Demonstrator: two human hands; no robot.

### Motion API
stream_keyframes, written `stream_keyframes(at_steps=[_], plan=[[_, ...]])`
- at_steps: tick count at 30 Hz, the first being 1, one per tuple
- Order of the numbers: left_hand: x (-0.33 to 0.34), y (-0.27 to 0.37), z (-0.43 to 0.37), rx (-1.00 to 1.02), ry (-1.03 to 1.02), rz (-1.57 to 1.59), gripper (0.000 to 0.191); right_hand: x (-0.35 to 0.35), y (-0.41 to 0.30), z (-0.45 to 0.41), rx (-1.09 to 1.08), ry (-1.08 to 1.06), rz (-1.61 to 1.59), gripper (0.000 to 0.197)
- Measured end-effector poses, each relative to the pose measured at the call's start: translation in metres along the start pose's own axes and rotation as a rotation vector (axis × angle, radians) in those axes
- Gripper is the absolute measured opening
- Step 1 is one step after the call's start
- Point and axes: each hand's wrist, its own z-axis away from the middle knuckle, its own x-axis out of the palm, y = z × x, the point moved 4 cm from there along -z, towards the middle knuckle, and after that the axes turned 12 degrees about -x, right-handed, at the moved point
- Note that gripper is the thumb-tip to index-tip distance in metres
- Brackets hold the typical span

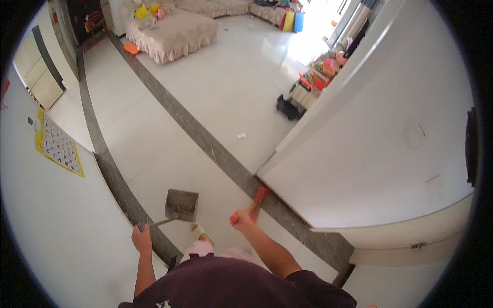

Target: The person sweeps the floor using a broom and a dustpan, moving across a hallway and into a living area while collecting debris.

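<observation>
My left hand grips the handle of a long-handled dustpan. Its grey pan is on or just above the pale tiles, ahead of my slippered foot. My right hand is closed around the handle of a red broom. The broom's red head reaches over the dark stone border strip, near the foot of the white wall on the right. Whether the pan holds any dirt is too unclear to tell.
A small white scrap lies on the tiled floor ahead. Along the right wall stand a black object and a cluttered low unit. A skirted sofa is at the back, with an orange item beside it. An illustrated poster hangs on the left wall.
</observation>
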Motion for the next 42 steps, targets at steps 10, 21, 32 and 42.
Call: stream_keyframes(at_steps=[10,21,32,42], plan=[[0.007,0.038,-0.028,0.051,-0.082,0.071,0.026,0.074,-0.050,-0.052,-0.024,-0.353,-0.204,0.012],[0.021,0.041,-0.067,-0.160,-0.247,-0.071,0.036,-0.054,-0.027,0.059,0.189,-0.198,-0.013,0.017],[0.023,0.009,-0.074,-0.131,-0.207,-0.032,0.040,0.082,-0.012,-0.029,0.305,-0.168,-0.344,0.017],[-0.002,0.000,-0.042,-0.148,-0.118,0.137,0.022,0.196,-0.105,-0.070,0.181,-0.376,-0.346,0.015]])
